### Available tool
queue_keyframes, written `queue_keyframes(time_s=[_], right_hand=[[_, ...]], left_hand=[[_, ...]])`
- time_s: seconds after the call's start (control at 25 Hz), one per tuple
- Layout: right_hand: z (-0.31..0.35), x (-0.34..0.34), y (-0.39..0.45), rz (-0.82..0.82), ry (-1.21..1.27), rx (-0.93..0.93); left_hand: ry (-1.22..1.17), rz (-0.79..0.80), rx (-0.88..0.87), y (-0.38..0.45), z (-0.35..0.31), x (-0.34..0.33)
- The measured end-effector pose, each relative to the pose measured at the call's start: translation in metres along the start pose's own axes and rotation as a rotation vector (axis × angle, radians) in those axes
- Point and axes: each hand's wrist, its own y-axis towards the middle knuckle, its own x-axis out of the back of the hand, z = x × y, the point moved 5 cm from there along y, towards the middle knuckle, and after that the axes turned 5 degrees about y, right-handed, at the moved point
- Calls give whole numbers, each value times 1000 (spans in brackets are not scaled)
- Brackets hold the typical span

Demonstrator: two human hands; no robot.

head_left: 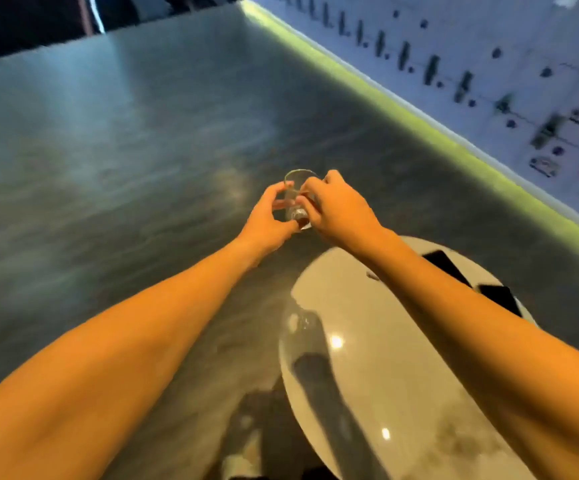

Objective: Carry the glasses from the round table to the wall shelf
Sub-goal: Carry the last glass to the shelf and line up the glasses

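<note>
1. Dark polished floor (125, 168) all around, pale wall (489, 64) with blurry fittings off to the right.
2. Both hands out front, left hand (267, 220) and right hand (336, 209) wrapped round one clear glass (296, 194), held above the floor, past the round desk (385, 375).
3. Looks about mid-carry: glass off the desk, not shelved yet.
4. Can't spot the wall shelf, or more glasses on the desk for sure.

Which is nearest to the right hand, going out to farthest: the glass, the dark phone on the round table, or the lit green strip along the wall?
1. glass, touching the right hand.
2. dark phone, on the round table below.
3. green strip, far right.
</note>
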Motion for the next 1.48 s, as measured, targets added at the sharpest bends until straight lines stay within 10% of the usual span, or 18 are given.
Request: queue_keyframes(time_s=[0.68, 1.48], right_hand=[[663, -185, 99, 172, 213, 889], [1260, -486, -215, 835, 545, 1728]], left_hand=[[-42, -908, -31, -281, 50, 620], [60, -1926, 358, -829, 262, 963]])
